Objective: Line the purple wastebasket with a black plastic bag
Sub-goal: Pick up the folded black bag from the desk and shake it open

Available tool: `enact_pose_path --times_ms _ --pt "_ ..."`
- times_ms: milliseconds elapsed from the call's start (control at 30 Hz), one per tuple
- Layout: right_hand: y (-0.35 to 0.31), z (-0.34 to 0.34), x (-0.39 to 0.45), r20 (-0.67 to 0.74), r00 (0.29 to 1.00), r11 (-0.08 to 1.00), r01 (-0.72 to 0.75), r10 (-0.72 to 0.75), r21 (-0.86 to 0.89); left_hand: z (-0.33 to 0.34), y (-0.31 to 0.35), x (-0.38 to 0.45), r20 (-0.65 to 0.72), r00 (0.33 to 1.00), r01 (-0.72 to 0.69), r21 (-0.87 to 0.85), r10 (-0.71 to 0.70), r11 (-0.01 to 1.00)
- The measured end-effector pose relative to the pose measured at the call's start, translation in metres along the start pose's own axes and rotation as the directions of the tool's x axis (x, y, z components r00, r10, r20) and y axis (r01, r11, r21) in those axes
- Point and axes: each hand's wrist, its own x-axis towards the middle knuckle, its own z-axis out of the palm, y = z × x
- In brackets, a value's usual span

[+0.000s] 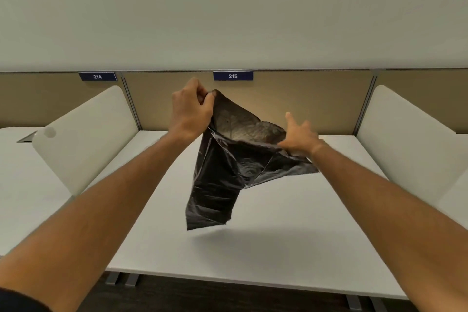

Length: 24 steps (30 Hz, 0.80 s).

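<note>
A black plastic bag hangs in the air above the white desk, its mouth partly spread and its folded bottom dangling near the desktop. My left hand pinches the bag's upper left rim, raised high. My right hand holds the right side of the rim with thumb and fingers, its index finger sticking out. The purple wastebasket is not in view.
White side dividers stand at the left and right of the desk. A beige back panel carries a blue label 215; label 214 marks the neighbouring desk. Dark floor shows below the front edge.
</note>
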Motion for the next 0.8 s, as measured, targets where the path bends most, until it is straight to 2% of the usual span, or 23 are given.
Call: enact_pose_path --times_ms 67,167,267,433,533,633,700,800 --pt "0.017 0.016 0.002 0.086 0.99 0.993 -0.114 0.111 0.031 -0.008 -0.002 -0.001 -0.027 1.0 -0.005 -0.028 0.004 1.0" --pt "0.025 0.031 -0.001 0.18 0.977 0.969 -0.152 0.117 0.193 -0.021 -0.011 -0.002 -0.064 0.997 0.048 -0.032 -0.05 0.998" --pt "0.021 0.033 0.0 0.114 0.99 0.958 -0.11 0.082 0.265 -0.033 -0.022 -0.002 -0.121 0.987 0.109 -0.007 -0.11 0.994" --pt "0.024 0.02 -0.003 -0.137 0.981 0.963 -0.097 0.135 0.253 -0.058 -0.046 -0.01 -0.169 0.976 0.158 0.132 -0.135 0.979" --pt "0.03 0.018 -0.004 -0.115 0.987 0.942 -0.071 0.115 0.327 -0.073 -0.064 -0.022 -0.154 0.972 0.21 0.244 -0.176 0.947" --pt "0.025 0.021 -0.006 -0.152 0.984 0.884 -0.012 0.093 0.468 -0.078 -0.071 -0.036 -0.16 0.954 0.292 0.289 -0.255 0.912" --pt "0.018 0.022 -0.008 -0.186 0.98 0.848 0.035 0.075 0.528 -0.08 -0.073 -0.043 -0.185 0.92 0.387 0.286 -0.346 0.877" --pt "0.011 0.026 -0.008 -0.175 0.984 0.852 0.071 0.025 0.519 -0.084 -0.079 -0.05 -0.218 0.824 0.562 0.203 -0.523 0.802"
